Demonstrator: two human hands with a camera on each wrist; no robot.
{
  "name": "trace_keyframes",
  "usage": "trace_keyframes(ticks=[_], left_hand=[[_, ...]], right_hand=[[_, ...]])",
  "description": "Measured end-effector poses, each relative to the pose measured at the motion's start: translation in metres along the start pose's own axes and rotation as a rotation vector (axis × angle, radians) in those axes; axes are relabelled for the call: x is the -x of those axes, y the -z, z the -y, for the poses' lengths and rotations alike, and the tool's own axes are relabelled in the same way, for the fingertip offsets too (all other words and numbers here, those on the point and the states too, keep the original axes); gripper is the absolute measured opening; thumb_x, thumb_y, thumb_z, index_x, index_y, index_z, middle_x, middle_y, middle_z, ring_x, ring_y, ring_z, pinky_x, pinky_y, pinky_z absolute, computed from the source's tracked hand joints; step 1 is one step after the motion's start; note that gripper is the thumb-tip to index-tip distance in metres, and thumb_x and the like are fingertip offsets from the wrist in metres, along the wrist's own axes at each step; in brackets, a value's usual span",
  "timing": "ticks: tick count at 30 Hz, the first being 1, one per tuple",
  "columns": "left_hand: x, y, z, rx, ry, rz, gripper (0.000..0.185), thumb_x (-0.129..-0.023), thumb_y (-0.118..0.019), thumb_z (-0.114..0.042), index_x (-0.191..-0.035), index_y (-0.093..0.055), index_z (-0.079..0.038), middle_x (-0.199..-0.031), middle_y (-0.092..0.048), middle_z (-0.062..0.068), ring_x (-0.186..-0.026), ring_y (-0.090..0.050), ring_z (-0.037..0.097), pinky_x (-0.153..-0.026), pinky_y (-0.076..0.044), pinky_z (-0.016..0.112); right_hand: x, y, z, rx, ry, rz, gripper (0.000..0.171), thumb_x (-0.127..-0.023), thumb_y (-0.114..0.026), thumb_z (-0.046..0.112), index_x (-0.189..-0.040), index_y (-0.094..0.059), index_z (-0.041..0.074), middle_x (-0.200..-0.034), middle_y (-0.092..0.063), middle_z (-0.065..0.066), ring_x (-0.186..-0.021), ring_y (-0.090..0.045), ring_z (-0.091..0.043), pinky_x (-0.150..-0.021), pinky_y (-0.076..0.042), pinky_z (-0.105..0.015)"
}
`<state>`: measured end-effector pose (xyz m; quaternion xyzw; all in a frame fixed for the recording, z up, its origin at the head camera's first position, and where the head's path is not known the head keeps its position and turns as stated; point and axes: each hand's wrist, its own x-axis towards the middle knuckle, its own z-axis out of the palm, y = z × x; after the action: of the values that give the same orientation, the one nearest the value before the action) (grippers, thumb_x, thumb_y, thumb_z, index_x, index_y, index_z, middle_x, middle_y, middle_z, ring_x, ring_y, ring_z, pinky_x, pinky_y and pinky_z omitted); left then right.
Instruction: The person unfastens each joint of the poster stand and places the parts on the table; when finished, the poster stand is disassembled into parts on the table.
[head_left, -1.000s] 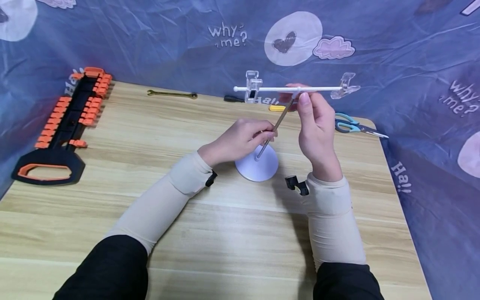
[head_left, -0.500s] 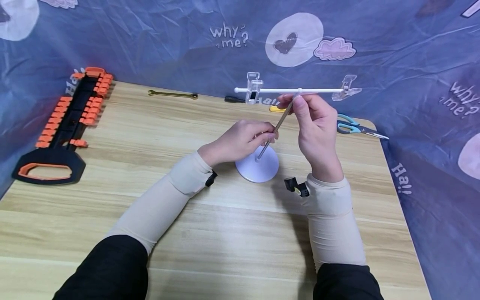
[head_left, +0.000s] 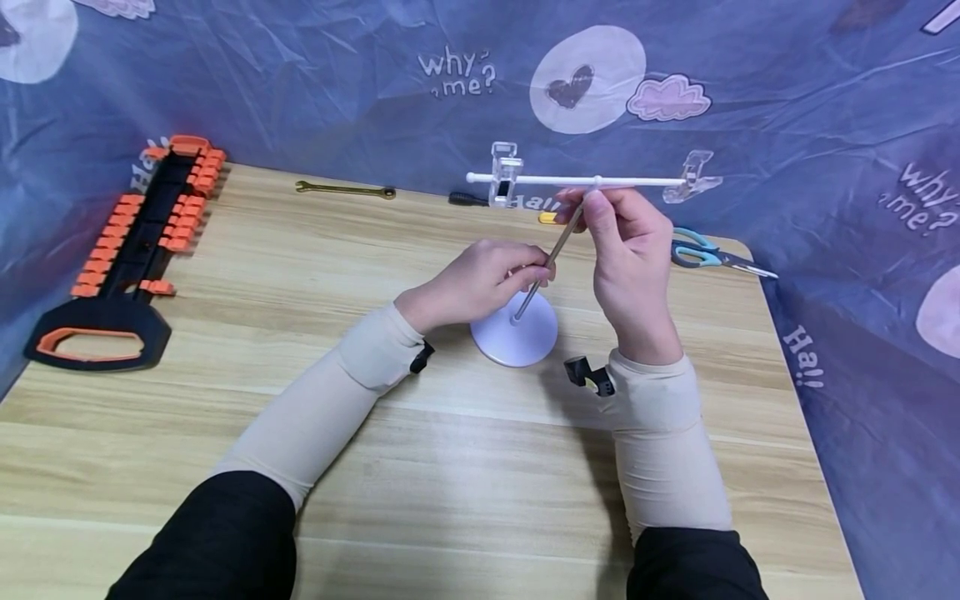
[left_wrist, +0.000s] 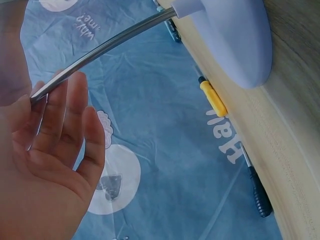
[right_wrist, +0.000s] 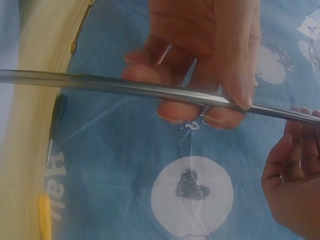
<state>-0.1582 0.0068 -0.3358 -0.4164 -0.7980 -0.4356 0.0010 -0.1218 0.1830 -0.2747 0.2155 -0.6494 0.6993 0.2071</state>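
Note:
A small stand rests on the wooden table (head_left: 300,275) on a white round base (head_left: 517,337). Its thin metal rod (head_left: 542,279) leans up to a white crossbar (head_left: 637,181). A clear clip (head_left: 505,173) hangs near the bar's left end and another clear clip (head_left: 693,177) sits at its right end. My left hand (head_left: 542,268) pinches the lower part of the rod, just above the base. Just under the crossbar my right hand (head_left: 585,204) pinches the top of the rod. The right wrist view shows the fingers (right_wrist: 200,65) curled round the rod (right_wrist: 100,85). In the left wrist view the rod (left_wrist: 110,47) meets my fingertips (left_wrist: 55,110).
A black and orange tool rack (head_left: 127,250) lies at the left edge. A wrench (head_left: 345,190), a black-handled tool (head_left: 467,198) and a yellow piece (head_left: 550,217) lie along the back edge. Scissors (head_left: 708,254) lie at the right corner. Blue printed cloth (head_left: 300,75) surrounds the table.
My right hand's fingers have slid down slightly from the crossbar onto the top of the rod. The left hand and the base have stayed in place.

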Motion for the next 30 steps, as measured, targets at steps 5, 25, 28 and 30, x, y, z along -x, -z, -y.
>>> trace_keyframes(ticks=[5, 25, 28, 30], left_hand=[[-0.001, 0.0, -0.001, -0.013, 0.005, 0.008, 0.018, -0.11, -0.06, -0.02, -0.108, -0.076, -0.012, -0.096, -0.076, -0.003, -0.086, -0.064, 0.009, -0.081, -0.051, 0.027], [0.0, 0.001, -0.002, -0.011, -0.016, 0.009, 0.018, -0.11, -0.061, -0.017, -0.109, -0.078, -0.011, -0.099, -0.078, -0.003, -0.09, -0.067, 0.01, -0.085, -0.052, 0.027], [0.0, 0.0, -0.002, -0.012, -0.021, 0.014, 0.019, -0.11, -0.06, -0.017, -0.111, -0.078, -0.011, -0.103, -0.079, -0.002, -0.093, -0.07, 0.01, -0.087, -0.053, 0.027], [0.0, 0.0, -0.002, -0.01, -0.024, 0.017, 0.019, -0.11, -0.06, -0.017, -0.112, -0.078, -0.01, -0.104, -0.079, -0.002, -0.094, -0.07, 0.01, -0.088, -0.054, 0.027]], right_hand=[[0.0, 0.0, 0.0, 0.0, -0.002, -0.009, 0.022, -0.107, -0.057, -0.002, -0.099, -0.078, -0.002, -0.095, -0.078, -0.006, -0.084, -0.067, -0.023, -0.081, -0.048, -0.03], [-0.001, 0.013, 0.001, -0.086, -0.101, 0.068, 0.017, -0.103, -0.071, 0.014, -0.095, -0.082, 0.004, -0.097, -0.081, -0.004, -0.1, -0.073, -0.017, -0.091, -0.051, -0.03], [-0.001, 0.013, 0.001, -0.089, -0.101, 0.068, 0.017, -0.1, -0.075, 0.018, -0.097, -0.083, 0.004, -0.097, -0.081, -0.004, -0.1, -0.074, -0.017, -0.092, -0.051, -0.03], [-0.001, 0.013, 0.001, -0.092, -0.102, 0.067, 0.018, -0.099, -0.076, 0.021, -0.098, -0.084, 0.004, -0.098, -0.081, -0.004, -0.1, -0.074, -0.016, -0.092, -0.051, -0.03]])
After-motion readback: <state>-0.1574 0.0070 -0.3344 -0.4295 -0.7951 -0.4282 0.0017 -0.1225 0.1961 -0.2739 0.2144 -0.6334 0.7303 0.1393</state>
